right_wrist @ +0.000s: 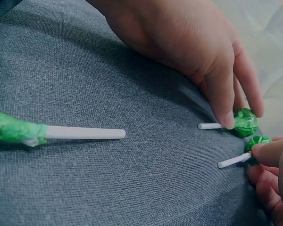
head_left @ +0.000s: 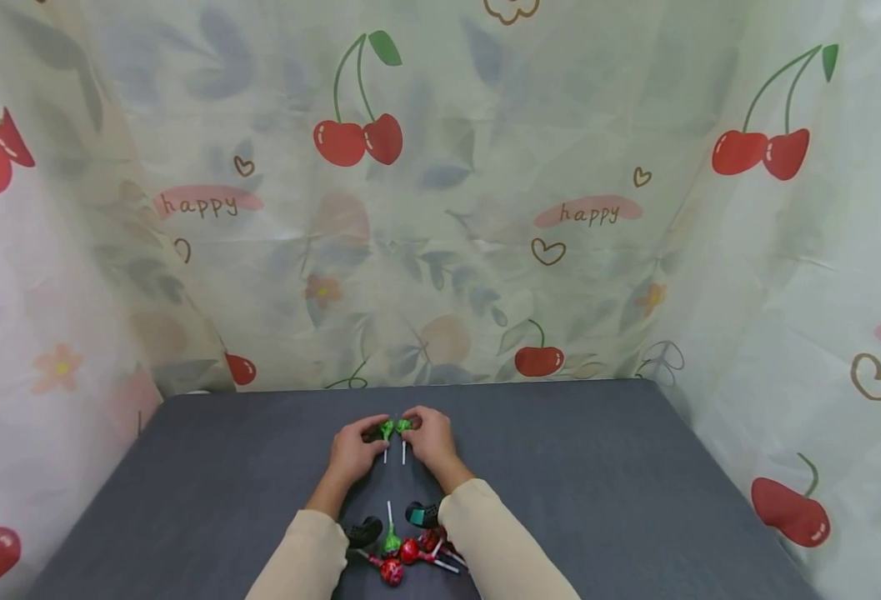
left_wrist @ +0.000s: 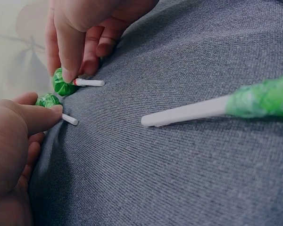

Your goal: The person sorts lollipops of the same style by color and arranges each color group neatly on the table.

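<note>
My left hand [head_left: 353, 452] pinches a green-wrapped lollipop [head_left: 387, 429] between thumb and fingers, its white stick pointing back toward me. Just to its right, my right hand [head_left: 431, 437] holds a second green lollipop [head_left: 404, 426] the same way. The two candy heads sit close together on the dark cloth, sticks roughly side by side. A third green lollipop [head_left: 391, 544] lies nearer to me between the forearms, stick pointing away; its wrapper [left_wrist: 266, 98] and stick loom large in the left wrist view.
Several red-wrapped lollipops lie near the front, among them one [head_left: 392, 572] by the left sleeve and another [head_left: 410, 551] beside the green one. The right sleeve partly covers more of them. Dark grey cloth covers the table [head_left: 598, 483]; a cherry-print curtain [head_left: 440, 275] stands behind and at both sides.
</note>
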